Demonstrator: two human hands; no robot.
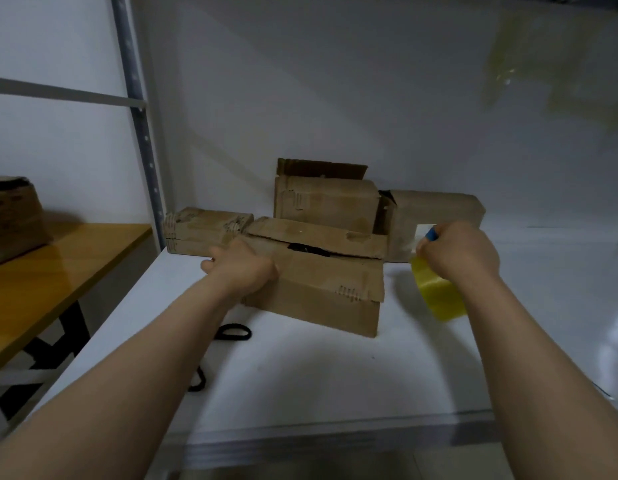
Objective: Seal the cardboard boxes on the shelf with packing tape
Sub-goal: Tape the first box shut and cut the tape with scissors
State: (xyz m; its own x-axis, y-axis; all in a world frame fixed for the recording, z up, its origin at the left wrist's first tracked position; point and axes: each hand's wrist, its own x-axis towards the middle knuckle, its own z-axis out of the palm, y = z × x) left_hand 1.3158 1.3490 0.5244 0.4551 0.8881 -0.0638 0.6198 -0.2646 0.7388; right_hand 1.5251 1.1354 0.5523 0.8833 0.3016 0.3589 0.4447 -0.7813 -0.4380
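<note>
A long cardboard box (321, 282) lies nearest me on the white shelf (300, 375), its top flaps not fully closed, with a dark gap between them. My left hand (240, 268) grips the box's left end. My right hand (460, 251) holds a yellow roll of packing tape (437, 296) with a blue-tipped tool (431, 234) just right of the box. Three more boxes stand behind: a small one at left (200, 233), one with a raised flap (325, 202), and one at right (435, 209).
A black cord loop (233, 332) lies on the shelf in front of the box. A metal shelf upright (138, 109) stands at left. Beyond it sits a wooden table (41, 282) bearing another carton (9, 220). The white back wall is close behind the boxes.
</note>
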